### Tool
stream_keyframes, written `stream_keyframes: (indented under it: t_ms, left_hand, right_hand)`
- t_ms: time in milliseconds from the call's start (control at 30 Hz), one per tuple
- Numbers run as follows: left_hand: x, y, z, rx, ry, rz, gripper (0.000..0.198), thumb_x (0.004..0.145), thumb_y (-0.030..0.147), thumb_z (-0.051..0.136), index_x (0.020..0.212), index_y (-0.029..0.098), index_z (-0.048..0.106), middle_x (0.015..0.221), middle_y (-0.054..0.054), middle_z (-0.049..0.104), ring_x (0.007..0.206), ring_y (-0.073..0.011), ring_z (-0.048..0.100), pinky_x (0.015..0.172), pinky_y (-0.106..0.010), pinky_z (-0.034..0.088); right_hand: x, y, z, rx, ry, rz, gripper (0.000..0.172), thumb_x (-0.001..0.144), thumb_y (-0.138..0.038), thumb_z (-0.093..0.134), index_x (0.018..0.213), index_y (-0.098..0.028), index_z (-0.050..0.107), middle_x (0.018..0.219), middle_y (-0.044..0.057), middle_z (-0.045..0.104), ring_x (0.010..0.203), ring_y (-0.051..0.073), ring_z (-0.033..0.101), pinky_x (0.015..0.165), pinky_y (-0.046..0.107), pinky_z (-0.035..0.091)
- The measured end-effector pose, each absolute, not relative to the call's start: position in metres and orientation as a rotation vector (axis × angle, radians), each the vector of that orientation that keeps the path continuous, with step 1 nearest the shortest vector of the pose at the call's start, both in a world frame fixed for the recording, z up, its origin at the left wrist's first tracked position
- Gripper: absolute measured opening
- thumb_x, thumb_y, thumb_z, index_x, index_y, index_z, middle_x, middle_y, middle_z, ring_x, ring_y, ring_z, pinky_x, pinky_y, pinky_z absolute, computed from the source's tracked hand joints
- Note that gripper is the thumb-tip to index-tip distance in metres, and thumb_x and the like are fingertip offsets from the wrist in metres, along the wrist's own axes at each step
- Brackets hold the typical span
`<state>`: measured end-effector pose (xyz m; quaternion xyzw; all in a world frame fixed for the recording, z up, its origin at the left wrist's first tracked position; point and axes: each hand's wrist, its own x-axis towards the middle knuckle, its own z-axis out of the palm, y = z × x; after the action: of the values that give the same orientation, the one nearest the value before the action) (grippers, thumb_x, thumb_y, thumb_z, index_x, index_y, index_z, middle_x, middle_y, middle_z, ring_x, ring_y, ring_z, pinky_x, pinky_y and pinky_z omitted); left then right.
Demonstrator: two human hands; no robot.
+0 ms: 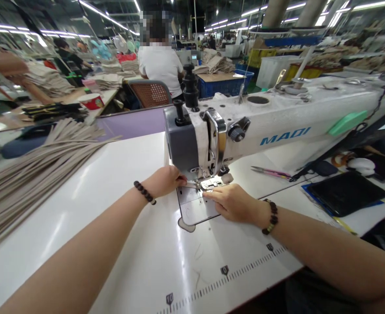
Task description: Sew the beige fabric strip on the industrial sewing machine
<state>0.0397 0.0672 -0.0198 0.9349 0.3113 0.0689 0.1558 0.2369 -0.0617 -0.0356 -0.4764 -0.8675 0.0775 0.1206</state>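
A white sewing machine (277,126) stands on the white table (114,205). My left hand (164,181) is closed beside the needle area, pinching a thin metal tool that points toward the presser foot (212,184). My right hand (233,203) rests on the metal needle plate (195,209), its fingers pressed together and pointing left at the foot. What lies under its fingertips is hidden. Both wrists wear dark bead bracelets.
A large pile of beige fabric strips (32,174) covers the table's left side. Pink scissors (271,172) and a black tray (346,192) lie to the right. A person in a white shirt (159,63) sits ahead on a chair. A ruler scale (225,279) runs along the front edge.
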Motion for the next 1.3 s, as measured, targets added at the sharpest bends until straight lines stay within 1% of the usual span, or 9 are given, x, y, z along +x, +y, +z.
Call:
stream_keyframes:
  t_ms: [133, 367, 567, 733, 933, 1100, 1167, 1233, 1300]
  left_hand:
    - [0.036, 0.045, -0.013, 2.444, 1.061, 0.075, 0.008, 0.076, 0.013, 0.054, 0.072, 0.015, 0.06, 0.075, -0.004, 0.065, 0.069, -0.0168, 0.06, 0.063, -0.024, 0.045]
    - [0.037, 0.045, -0.017, 2.312, 1.126, 0.09, 0.009, 0.076, 0.014, 0.052, 0.069, 0.015, 0.056, 0.072, -0.002, 0.062, 0.07, -0.0159, 0.058, 0.061, -0.023, 0.041]
    - [0.044, 0.013, 0.0, 1.933, 1.262, -0.021, 0.013, 0.079, 0.017, 0.05, 0.067, 0.017, 0.054, 0.049, 0.005, 0.05, 0.047, -0.0122, 0.053, 0.049, -0.021, 0.039]
    - [0.056, -0.012, 0.001, 1.839, 1.388, 0.023, 0.012, 0.078, 0.014, 0.05, 0.067, 0.016, 0.053, 0.051, 0.004, 0.052, 0.042, -0.0124, 0.056, 0.042, -0.021, 0.038]
    - [0.06, -0.012, -0.002, 1.816, 1.419, 0.082, 0.012, 0.075, 0.013, 0.051, 0.065, 0.016, 0.056, 0.044, 0.005, 0.052, 0.042, -0.0111, 0.053, 0.045, -0.02, 0.039]
    - [0.059, -0.027, 0.004, 1.758, 1.355, 0.108, 0.017, 0.078, 0.018, 0.049, 0.063, 0.015, 0.055, 0.05, 0.002, 0.055, 0.049, -0.0121, 0.053, 0.051, -0.022, 0.041]
    - [0.053, -0.05, 0.009, 1.661, 1.188, 0.072, 0.02, 0.081, 0.021, 0.046, 0.066, 0.014, 0.057, 0.061, -0.001, 0.061, 0.058, -0.0133, 0.057, 0.058, -0.023, 0.045]
    - [0.04, -0.084, 0.013, 1.623, 0.984, 0.013, 0.022, 0.084, 0.025, 0.043, 0.075, 0.016, 0.06, 0.074, -0.002, 0.066, 0.069, -0.0142, 0.061, 0.065, -0.024, 0.048]
    - [0.024, -0.12, 0.015, 1.779, 0.824, -0.077, 0.024, 0.088, 0.03, 0.041, 0.085, 0.022, 0.063, 0.081, 0.002, 0.067, 0.075, -0.0144, 0.062, 0.068, -0.025, 0.05]
  right_hand:
    - [0.237, -0.062, -0.036, -1.405, -2.539, 0.22, 0.034, 0.076, -0.01, 0.046, 0.107, -0.013, 0.059, 0.082, 0.007, 0.067, 0.071, 0.019, 0.059, 0.06, 0.03, 0.04]
    - [0.237, -0.063, -0.036, -1.413, -2.543, 0.201, 0.034, 0.077, -0.01, 0.046, 0.108, -0.014, 0.06, 0.081, 0.006, 0.067, 0.072, 0.019, 0.059, 0.06, 0.03, 0.04]
    - [0.237, -0.062, -0.035, -1.42, -2.538, 0.212, 0.035, 0.076, -0.01, 0.048, 0.109, -0.014, 0.059, 0.083, 0.006, 0.068, 0.074, 0.02, 0.061, 0.063, 0.03, 0.043]
    - [0.237, -0.064, -0.035, -1.429, -2.52, 0.255, 0.034, 0.077, -0.01, 0.047, 0.108, -0.012, 0.06, 0.093, 0.01, 0.069, 0.081, 0.022, 0.063, 0.067, 0.032, 0.047]
    - [0.237, -0.063, -0.038, -1.419, -2.492, 0.26, 0.031, 0.077, -0.01, 0.047, 0.105, -0.014, 0.061, 0.097, 0.01, 0.069, 0.084, 0.023, 0.064, 0.07, 0.033, 0.048]
    - [0.236, -0.066, -0.028, -1.445, -2.39, 0.342, 0.026, 0.077, -0.008, 0.046, 0.097, -0.014, 0.062, 0.097, 0.012, 0.068, 0.087, 0.023, 0.062, 0.073, 0.034, 0.046]
    - [0.233, -0.076, -0.019, -1.517, -2.242, 0.603, 0.018, 0.081, -0.011, 0.043, 0.081, -0.014, 0.062, 0.082, 0.01, 0.068, 0.076, 0.021, 0.062, 0.069, 0.033, 0.046]
    - [0.227, -0.093, -0.012, -1.582, -1.946, 1.188, 0.028, 0.088, -0.022, 0.04, 0.066, -0.014, 0.056, 0.061, 0.005, 0.062, 0.056, 0.016, 0.059, 0.056, 0.029, 0.045]
    - [0.217, -0.116, -0.009, -1.468, -1.424, 1.854, 0.03, 0.089, -0.034, 0.042, 0.069, -0.014, 0.054, 0.057, 0.002, 0.06, 0.049, 0.014, 0.057, 0.048, 0.025, 0.043]
